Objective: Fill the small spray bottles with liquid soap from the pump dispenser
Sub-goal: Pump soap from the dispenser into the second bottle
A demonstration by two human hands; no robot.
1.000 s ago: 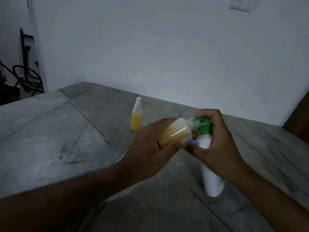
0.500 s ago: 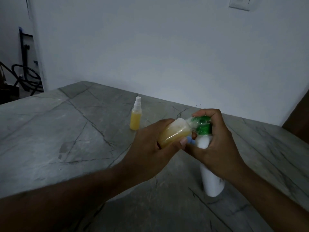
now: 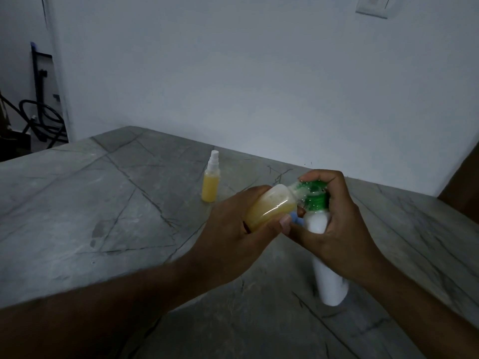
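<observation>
The left hand (image 3: 228,237) grips a tilted small bottle (image 3: 269,207) at the green pump (image 3: 315,196); the right hand (image 3: 337,224) clasps the white dispenser (image 3: 330,283). No label is legible.

No visible change btwn frames.

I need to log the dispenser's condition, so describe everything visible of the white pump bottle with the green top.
The pump dispenser is a slim white, opaque, plastic-looking bottle with a green pump head. It stands on the grey stone table, leaning slightly. The right hand wraps its upper body, with fingers curled over the pump. The left hand holds a tilted small bottle of yellow liquid, its open neck at the pump's spout. No label is visible.
</observation>
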